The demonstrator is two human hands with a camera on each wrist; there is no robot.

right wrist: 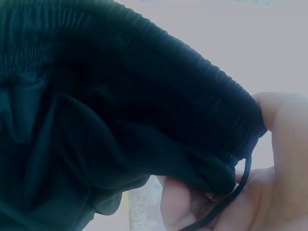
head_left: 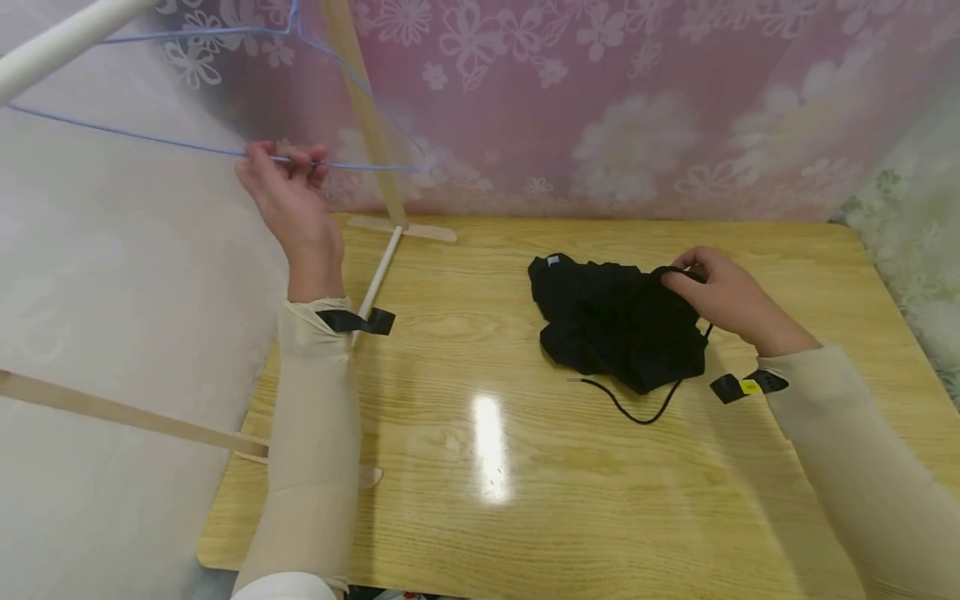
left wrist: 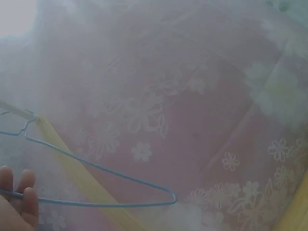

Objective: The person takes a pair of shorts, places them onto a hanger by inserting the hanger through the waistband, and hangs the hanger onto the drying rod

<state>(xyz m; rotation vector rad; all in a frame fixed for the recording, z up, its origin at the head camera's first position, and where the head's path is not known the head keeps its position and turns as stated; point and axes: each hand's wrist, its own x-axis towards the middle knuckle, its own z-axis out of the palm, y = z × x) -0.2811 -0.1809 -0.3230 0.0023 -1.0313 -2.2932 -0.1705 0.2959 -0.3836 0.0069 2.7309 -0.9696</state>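
Observation:
My left hand grips the bottom bar of a blue wire hanger, which hangs from the white rod at upper left. In the left wrist view, fingertips curl around that bar, and the hanger's hook sits at the rod. Over on the right, my right hand pinches the waistband of black drawstring shorts, bunched up on the table. The right wrist view shows the gathered elastic waistband between thumb and fingers. A black cord trails from the shorts toward the front.
The white rod belongs to a rack with wooden legs standing on the left of the wooden table. A low white bar joins the legs. Behind the table hangs a pink flowered curtain.

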